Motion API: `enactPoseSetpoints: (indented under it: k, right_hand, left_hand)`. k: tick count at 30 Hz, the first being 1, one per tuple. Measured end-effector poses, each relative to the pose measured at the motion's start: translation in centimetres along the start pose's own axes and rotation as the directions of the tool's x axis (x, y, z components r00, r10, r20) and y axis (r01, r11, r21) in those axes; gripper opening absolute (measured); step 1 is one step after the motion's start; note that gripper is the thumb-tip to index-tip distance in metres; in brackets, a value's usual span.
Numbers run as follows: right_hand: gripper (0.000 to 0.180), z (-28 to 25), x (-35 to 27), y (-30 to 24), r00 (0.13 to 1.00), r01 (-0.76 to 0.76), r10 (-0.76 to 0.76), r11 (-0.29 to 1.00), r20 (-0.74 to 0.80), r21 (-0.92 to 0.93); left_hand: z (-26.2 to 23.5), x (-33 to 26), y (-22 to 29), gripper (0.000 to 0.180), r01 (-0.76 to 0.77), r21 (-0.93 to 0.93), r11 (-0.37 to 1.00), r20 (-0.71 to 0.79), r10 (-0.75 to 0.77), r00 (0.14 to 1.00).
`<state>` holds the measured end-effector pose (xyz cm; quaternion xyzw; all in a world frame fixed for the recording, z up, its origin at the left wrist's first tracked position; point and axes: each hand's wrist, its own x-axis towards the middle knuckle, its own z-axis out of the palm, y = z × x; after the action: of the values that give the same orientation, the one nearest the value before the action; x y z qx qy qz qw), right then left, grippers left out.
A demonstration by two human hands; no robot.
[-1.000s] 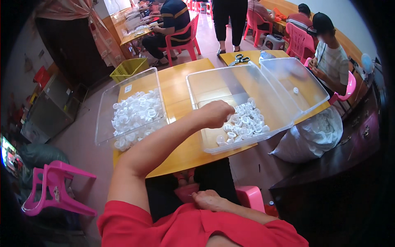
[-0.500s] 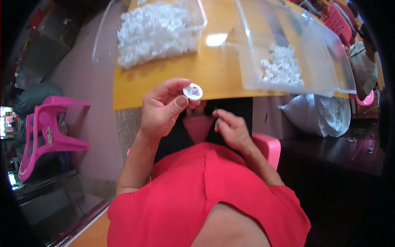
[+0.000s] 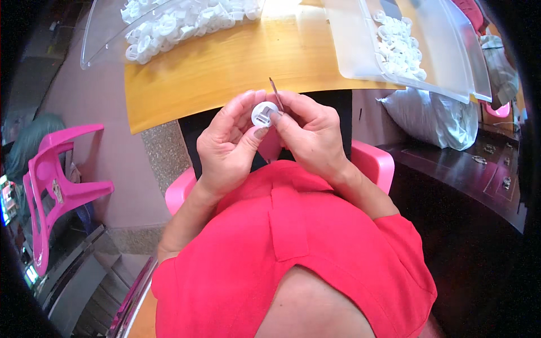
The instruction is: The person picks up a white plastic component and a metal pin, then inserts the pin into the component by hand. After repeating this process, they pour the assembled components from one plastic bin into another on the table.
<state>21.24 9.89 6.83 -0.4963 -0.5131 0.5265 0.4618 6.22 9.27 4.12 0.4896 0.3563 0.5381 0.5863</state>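
Between my two hands is a small round white plastic part (image 3: 261, 114) with a raised or slotted centre. My left hand (image 3: 228, 143) pinches its rim between thumb and fingers. My right hand (image 3: 311, 132) is closed round a thin metal blade-like tool (image 3: 274, 89), whose narrow end points up and away from me. The right thumb presses on the right side of the white part, so the two hands nearly meet. Most of the tool is hidden by the right fingers.
A clear plastic bin (image 3: 84, 53) heaped with white plastic parts (image 3: 189, 25) stands at the table's far left. At the right, a translucent bin (image 3: 360, 62) holds fewer white parts (image 3: 397, 48). The wooden table (image 3: 225, 67) lies ahead. A pink stool (image 3: 53, 174) and white sack (image 3: 439, 121) flank me.
My right hand has come up from below to the white part, and the thin tool now shows in it. My left hand keeps its pinch. The whole view has shifted.
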Motion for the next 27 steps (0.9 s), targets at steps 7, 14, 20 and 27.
enactPoseSetpoints:
  k: [7, 14, 20, 27]
  right_hand:
    - [0.022, -1.1, 2.1, -0.1, 0.964, 0.179, -0.081, 0.903, 0.255, -0.39]
    - [0.019, -0.8, 3.1, 0.0, 0.928, 0.3, -0.155, 0.849, 0.337, -0.434]
    - [0.021, -0.6, 1.9, 0.6, 0.983, 0.143, -0.102, 0.945, 0.152, -0.294]
    - [0.016, -1.1, 2.0, 0.4, 0.955, 0.085, -0.003, 0.96, 0.296, -0.265]
  left_hand:
    - [-4.0, 1.5, -1.2, 0.02, 0.369, -0.194, 0.909, 0.107, -0.355, 0.929]
    - [-4.8, 1.6, -1.7, 0.021, 0.462, -0.265, 0.846, 0.216, -0.415, 0.884]
    - [-3.1, 0.9, -2.1, 0.026, 0.337, -0.397, 0.854, 0.048, -0.347, 0.937]
    - [-4.5, 0.9, -2.7, 0.031, 0.437, -0.277, 0.856, 0.263, -0.37, 0.891]
